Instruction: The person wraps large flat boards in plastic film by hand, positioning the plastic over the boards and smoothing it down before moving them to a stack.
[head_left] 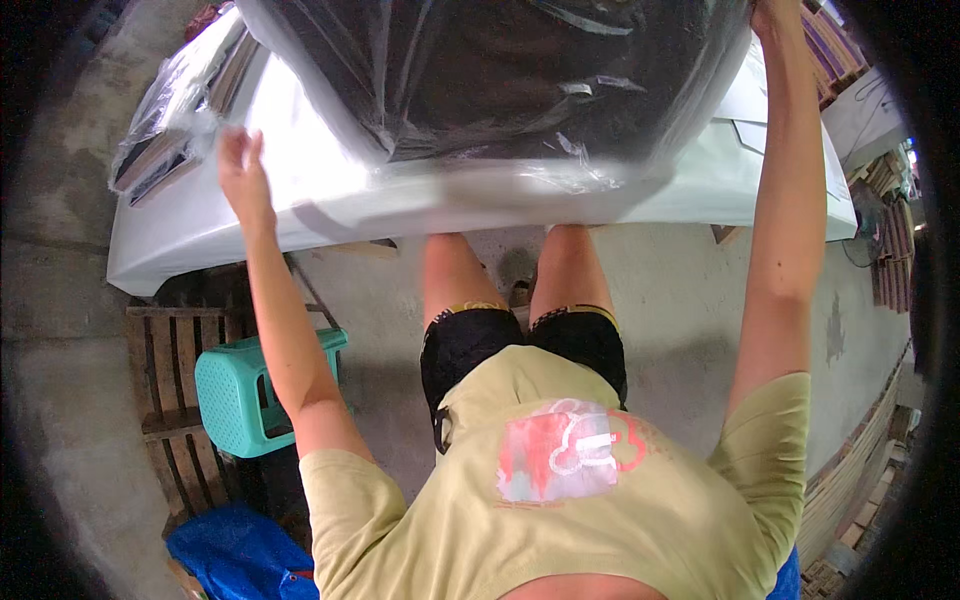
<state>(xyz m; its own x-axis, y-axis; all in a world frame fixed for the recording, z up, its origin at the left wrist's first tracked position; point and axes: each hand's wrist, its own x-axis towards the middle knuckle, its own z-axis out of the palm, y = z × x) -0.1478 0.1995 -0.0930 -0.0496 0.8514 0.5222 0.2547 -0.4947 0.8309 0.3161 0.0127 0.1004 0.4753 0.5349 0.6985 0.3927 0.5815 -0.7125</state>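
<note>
A large dark panel or cushion-like piece [560,90] in clear plastic film [380,120] lies on a white-covered table [300,170] in front of me. The film is wrinkled and shiny, and its near edge hangs close to the table's front. My left hand [247,180] is raised over the table's left part, apart from the film, its fingers loosely bent and a little apart, slightly blurred. At the top right, my right hand [778,18] is at the film's far edge, fingers curled against it; the picture's edge cuts off part of this hand.
Several flat pieces in clear plastic [175,140] lie on the table's left end. Below left stand a green plastic stool [235,385], wooden pallets [165,370] and a blue sheet [235,550]. Stacked wood [893,255] and a fan [862,240] are on the right.
</note>
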